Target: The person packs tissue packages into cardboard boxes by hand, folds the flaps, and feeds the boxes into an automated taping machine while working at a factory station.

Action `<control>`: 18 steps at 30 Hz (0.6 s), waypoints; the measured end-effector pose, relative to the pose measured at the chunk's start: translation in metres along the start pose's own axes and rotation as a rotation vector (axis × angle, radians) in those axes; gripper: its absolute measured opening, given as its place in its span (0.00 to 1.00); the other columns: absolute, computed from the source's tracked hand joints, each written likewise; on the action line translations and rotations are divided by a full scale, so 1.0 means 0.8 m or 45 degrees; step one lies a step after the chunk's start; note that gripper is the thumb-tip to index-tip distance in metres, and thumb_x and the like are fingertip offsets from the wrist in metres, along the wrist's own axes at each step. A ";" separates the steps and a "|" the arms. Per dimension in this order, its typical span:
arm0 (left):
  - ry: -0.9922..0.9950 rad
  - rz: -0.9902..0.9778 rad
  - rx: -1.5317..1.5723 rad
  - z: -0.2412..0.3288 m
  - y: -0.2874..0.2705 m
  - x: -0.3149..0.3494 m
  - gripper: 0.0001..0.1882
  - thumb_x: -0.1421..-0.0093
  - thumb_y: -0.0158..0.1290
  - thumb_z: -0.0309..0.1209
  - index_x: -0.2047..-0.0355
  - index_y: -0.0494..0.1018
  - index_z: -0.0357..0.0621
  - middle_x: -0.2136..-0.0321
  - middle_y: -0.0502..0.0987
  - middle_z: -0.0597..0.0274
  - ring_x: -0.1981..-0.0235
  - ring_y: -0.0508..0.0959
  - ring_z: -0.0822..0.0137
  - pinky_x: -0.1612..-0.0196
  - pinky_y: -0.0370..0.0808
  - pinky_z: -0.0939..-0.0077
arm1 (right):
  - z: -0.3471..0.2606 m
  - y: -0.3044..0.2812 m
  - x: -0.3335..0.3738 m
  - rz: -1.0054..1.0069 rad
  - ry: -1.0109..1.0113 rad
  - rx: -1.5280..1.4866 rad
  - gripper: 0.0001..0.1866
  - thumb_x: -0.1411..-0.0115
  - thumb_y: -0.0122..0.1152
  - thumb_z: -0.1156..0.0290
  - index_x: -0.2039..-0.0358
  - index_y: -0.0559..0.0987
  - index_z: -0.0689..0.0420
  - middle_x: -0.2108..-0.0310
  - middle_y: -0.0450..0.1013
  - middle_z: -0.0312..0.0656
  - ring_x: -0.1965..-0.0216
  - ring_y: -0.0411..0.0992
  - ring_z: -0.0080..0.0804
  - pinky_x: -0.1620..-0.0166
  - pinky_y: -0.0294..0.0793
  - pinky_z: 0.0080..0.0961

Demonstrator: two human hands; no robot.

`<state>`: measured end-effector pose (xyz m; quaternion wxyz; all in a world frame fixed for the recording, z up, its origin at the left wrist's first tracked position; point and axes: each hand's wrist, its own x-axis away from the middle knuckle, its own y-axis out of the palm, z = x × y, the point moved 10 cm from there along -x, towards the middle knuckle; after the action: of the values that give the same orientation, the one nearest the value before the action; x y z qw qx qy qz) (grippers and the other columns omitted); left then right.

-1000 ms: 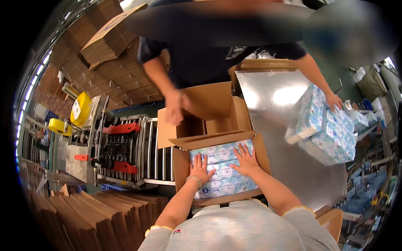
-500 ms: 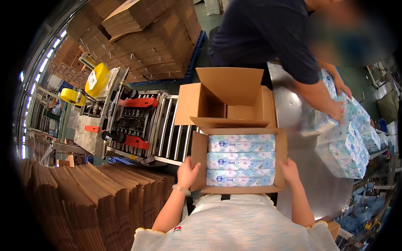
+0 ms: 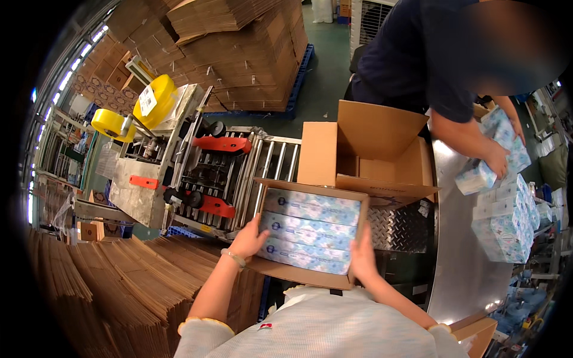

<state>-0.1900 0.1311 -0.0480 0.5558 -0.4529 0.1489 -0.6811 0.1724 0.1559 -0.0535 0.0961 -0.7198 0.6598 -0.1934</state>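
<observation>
An open cardboard carton [image 3: 292, 274] is in front of my body, turned slightly askew. Three flower-printed blue and white soft packs [image 3: 310, 231] lie side by side in it, seemingly tissue packs. My left hand [image 3: 248, 240] grips the carton's left side, thumb at the rim. Against the right side, my right hand [image 3: 363, 255] is pressed, slightly blurred. The fingers beneath or behind the walls are hidden. Just beyond stands another open carton [image 3: 382, 140] with raised flaps and no packs visible inside.
A roller conveyor [image 3: 277, 160] and taping machine [image 3: 203, 173] are at left. Flattened cartons [image 3: 131, 280] stand near left; more are stacked on a blue pallet [image 3: 301, 83]. At right, a co-worker's hand [image 3: 494, 158] holds packs over the metal table [image 3: 462, 262], beside wrapped packs [image 3: 504, 224].
The filled carton has moved left toward the rollers and turned askew, my hands staying on it. My view has shifted left. The co-worker's hands have moved with packs at the right.
</observation>
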 end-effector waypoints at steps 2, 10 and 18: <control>0.202 -0.231 0.046 -0.009 0.031 0.011 0.57 0.39 0.58 0.60 0.31 0.47 0.23 0.35 0.60 0.26 0.34 0.64 0.39 0.33 0.64 0.59 | -0.030 0.086 -0.004 -0.253 -0.199 0.288 0.47 0.33 0.55 0.47 0.25 0.46 0.59 0.24 0.39 0.58 0.23 0.39 0.50 0.25 0.38 0.51; 0.291 -0.546 -0.148 0.085 0.010 -0.015 0.54 0.57 0.71 0.60 0.37 0.67 0.36 0.44 0.74 0.42 0.35 0.68 0.44 0.34 0.65 0.61 | 0.014 0.162 -0.064 -1.126 -0.087 0.677 0.53 0.40 0.52 0.30 0.25 0.53 0.52 0.23 0.42 0.48 0.22 0.34 0.40 0.27 0.26 0.61; 0.697 0.761 -0.812 0.216 -0.040 -0.064 0.51 0.48 0.63 0.59 0.33 0.60 0.38 0.34 0.63 0.47 0.33 0.62 0.49 0.28 0.48 0.42 | 0.045 0.076 -0.063 -0.156 -0.300 0.740 0.58 0.51 0.73 0.42 0.29 0.56 0.62 0.28 0.51 0.57 0.28 0.51 0.52 0.28 0.47 0.57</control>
<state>-0.0761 0.2394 0.0459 0.5010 -0.3426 0.6120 -0.5069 0.1286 0.1947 -0.1181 0.3617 -0.7180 0.5166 -0.2945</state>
